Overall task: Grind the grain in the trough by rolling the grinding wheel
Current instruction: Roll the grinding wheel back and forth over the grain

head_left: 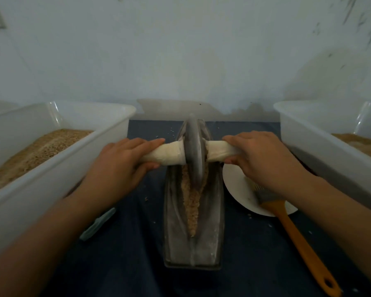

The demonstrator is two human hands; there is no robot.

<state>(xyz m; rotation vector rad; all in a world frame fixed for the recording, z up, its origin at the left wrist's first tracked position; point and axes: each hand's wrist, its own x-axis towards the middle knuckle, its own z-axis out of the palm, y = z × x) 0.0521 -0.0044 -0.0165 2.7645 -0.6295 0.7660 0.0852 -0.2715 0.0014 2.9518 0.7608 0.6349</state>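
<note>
The fingers [146, 144] of the left hand [120, 166] lie over the top of the left handle [165, 154] with the thumb curled beneath it, clamped around the white-wrapped bar; the fingers [240, 140] of the right hand [263, 159] wrap the right handle [217, 151] the same way, thumb under. The two handles stick out to either side of one grey grinding wheel [193, 151], which stands upright on its edge in the far half of one long, boat-shaped trough [212, 221]. A narrow strip of tan grain [192, 206] lies along the groove, running from under the wheel toward the near end. The trough sits on a dark blue surface [244, 254]. Just right of it lies one white plate [238, 189], with one brush [291, 228] resting across it, its orange handle pointing toward the near right. Left of the trough lies one pale, slim object [98, 224], too blurred to identify. Two white plastic tubs flank the scene, the left tub [62, 168] and the right tub [308, 136], each holding tan grain. A few loose grains dot the surface.
</note>
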